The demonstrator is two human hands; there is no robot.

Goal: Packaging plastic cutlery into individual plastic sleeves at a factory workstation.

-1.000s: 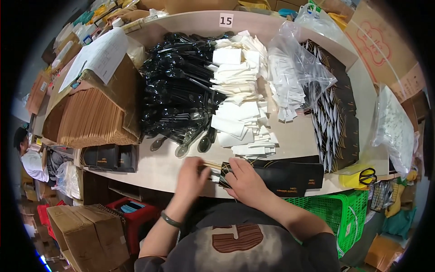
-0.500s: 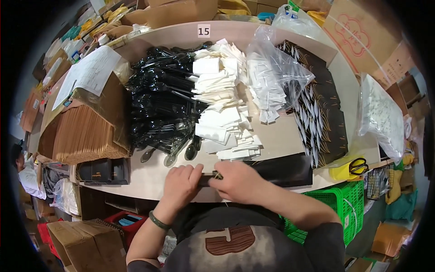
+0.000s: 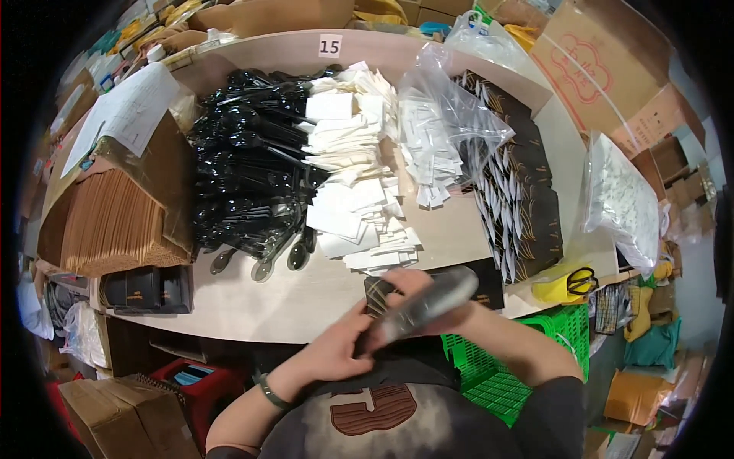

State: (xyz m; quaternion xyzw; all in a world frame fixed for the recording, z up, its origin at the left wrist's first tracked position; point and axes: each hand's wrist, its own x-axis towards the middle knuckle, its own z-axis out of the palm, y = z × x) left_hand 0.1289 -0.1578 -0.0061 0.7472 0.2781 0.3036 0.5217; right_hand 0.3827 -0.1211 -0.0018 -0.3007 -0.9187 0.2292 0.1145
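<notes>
Slim dark packet (image 3: 430,301) sits at lower centre of the frame, above the near edge of the desk (image 3: 252,310); blurred, surface detail unreadable. Long axis diagonal: one end lower left, in the left hand (image 3: 340,346), the other upper right, free and rounded-looking. Left fingers closed around the lower end, thumb opposed. Right hand (image 3: 410,281) partly hidden behind the packet; fingertips on the black printed sleeves (image 3: 488,277), cannot tell whether pinching. Handling (judged): light, fairly stiff lengthwise, smooth and somewhat slippery, unlikely fragile though thin contents might bend. Best hold: across the long edges, near mid-length.
</notes>
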